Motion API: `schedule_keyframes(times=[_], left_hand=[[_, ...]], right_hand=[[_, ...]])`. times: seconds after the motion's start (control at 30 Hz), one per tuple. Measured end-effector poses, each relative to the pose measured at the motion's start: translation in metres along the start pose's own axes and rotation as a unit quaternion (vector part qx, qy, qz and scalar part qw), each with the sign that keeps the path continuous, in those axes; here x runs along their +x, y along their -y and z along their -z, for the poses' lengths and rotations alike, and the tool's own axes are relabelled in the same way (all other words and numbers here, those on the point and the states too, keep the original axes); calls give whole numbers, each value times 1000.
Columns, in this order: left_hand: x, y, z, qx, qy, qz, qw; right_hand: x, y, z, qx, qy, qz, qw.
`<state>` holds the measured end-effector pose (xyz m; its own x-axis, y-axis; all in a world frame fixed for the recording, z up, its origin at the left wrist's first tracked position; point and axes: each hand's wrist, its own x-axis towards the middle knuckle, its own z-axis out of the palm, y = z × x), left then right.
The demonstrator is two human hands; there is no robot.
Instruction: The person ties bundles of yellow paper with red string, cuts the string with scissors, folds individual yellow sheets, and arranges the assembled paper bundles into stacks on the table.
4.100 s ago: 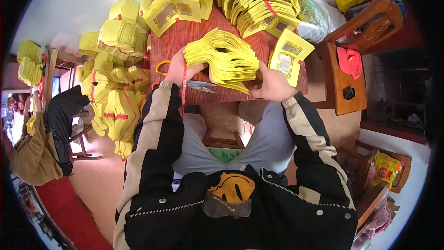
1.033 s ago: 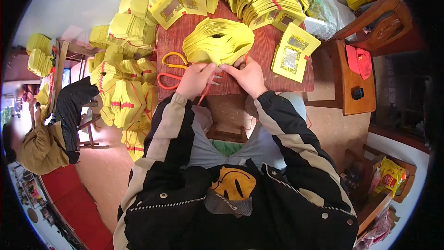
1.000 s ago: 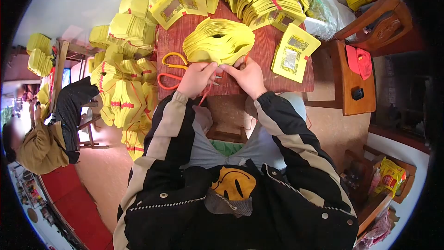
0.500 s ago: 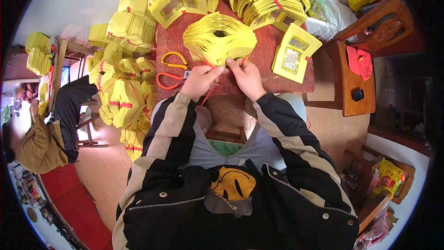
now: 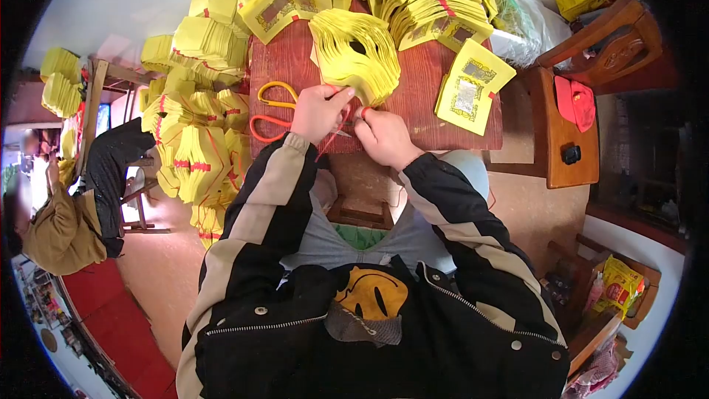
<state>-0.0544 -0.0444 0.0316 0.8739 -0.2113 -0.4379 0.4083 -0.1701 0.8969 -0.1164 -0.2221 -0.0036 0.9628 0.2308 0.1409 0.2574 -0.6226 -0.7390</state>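
Note:
A fanned bundle of yellow paper sheets [image 5: 362, 48] sits tilted on the red wooden table in front of me. Closed at its near edge, my left hand [image 5: 319, 113] pinches a red string [image 5: 336, 135], whose loose end trails below the fingers. My right hand [image 5: 386, 137] is closed beside it, with red string showing at the index finger; its other fingers are curled out of sight. Scissors [image 5: 275, 96] with one orange and one red handle lie left of my left hand, their blades partly hidden behind it.
Tied yellow paper stacks [image 5: 428, 0] line the table's [image 5: 421, 111] far side. A printed yellow packet [image 5: 473, 89] lies at right. More bundles [image 5: 196, 155] are piled at left, near a seated person [image 5: 70, 229]. A wooden chair [image 5: 572, 140] holds a red cap [image 5: 574, 102].
The paper bundle has turned and tilted, its near edge shifting right. My right hand has come down and slightly left, its fingers curling more. My left hand has moved slightly up.

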Motion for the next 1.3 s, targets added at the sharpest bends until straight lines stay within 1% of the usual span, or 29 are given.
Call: schedule_keyframes(times=[0.03, 0.1, 0.13, 0.2, 0.27, 0.33, 0.4, 0.43, 0.5, 0.53, 0.57, 0.6, 0.63, 0.7, 0.73, 0.8, 0.83, 0.9, 0.93, 1.0, 1.03, 1.1, 1.13, 1.2, 1.23, 1.3], left_hand=[[1, 1, -1, 0, 1, 0, 1000], [3, 2, -4, -60, 40, 21, 997], [5, 0, -3, -61, 40, 21, 997], [10, -5, 4, -40, 90, 74, 992], [12, -9, 6, -23, 92, 78, 992], [13, -7, 5, -4, 94, 82, 992], [14, 1, -4, -83, 65, 87, 991], [13, 2, -8, -82, 65, 87, 991], [11, 4, -16, -216, 46, 65, 973], [15, 9, -13, -217, 46, 63, 973], [22, 20, -6, -172, 73, 71, 980], [21, 16, -5, -127, 99, 79, 984], [18, 13, -7, -128, 99, 79, 984], [10, 6, -12, -168, 105, 127, 972], [11, 8, -11, -167, 105, 127, 972], [14, 14, -8, -165, 148, 83, 972], [15, 14, -7, -163, 149, 83, 972], [15, 14, -6, -156, 207, 46, 965], [17, 17, -5, -156, 208, 45, 965], [22, 18, -1, -96, 245, 40, 964], [22, 17, 0, -96, 246, 39, 964], [19, 14, 2, -87, 258, 59, 960], [17, 14, 0, -87, 258, 57, 961], [13, 16, -4, -128, 210, 6, 969], [13, 14, -2, -129, 208, 5, 970], [14, 13, 1, -94, 227, 38, 969]], right_hand=[[1, 0, 1, -6, 6, 7, 1000], [2, 2, 2, -14, 12, 13, 1000], [2, 3, 2, -22, 2, 16, 1000], [4, 5, 4, -30, -8, 20, 999], [5, 10, 7, -85, -4, -24, 996], [5, 17, 10, -81, -21, -23, 996], [4, 24, 10, -77, -37, -23, 996], [2, 28, 8, -67, -54, -9, 996], [1, 34, 5, -58, -71, 7, 996], [1, 36, 4, -27, -61, -13, 998], [1, 38, 2, 5, -50, -34, 998], [2, 34, -5, 75, -25, -93, 992], [1, 29, -9, 74, -24, -92, 993], [1, 25, -12, 121, 20, -108, 987], [1, 26, -11, 121, 19, -109, 986], [1, 27, -8, 141, 73, -119, 980], [2, 25, -8, 141, 71, -120, 980], [2, 21, -8, 60, 100, -53, 992], [0, 21, -7, 59, 99, -54, 992], [-1, 23, -5, 77, 117, -99, 985], [-1, 23, -4, 75, 116, -99, 985], [-2, 25, 4, 140, 134, -136, 972], [-4, 27, 11, 139, 134, -135, 972], [-13, 37, 32, 31, 84, -137, 986], [-19, 43, 38, 16, -2, -180, 984], [-24, 37, 38, 65, -105, -196, 973]])
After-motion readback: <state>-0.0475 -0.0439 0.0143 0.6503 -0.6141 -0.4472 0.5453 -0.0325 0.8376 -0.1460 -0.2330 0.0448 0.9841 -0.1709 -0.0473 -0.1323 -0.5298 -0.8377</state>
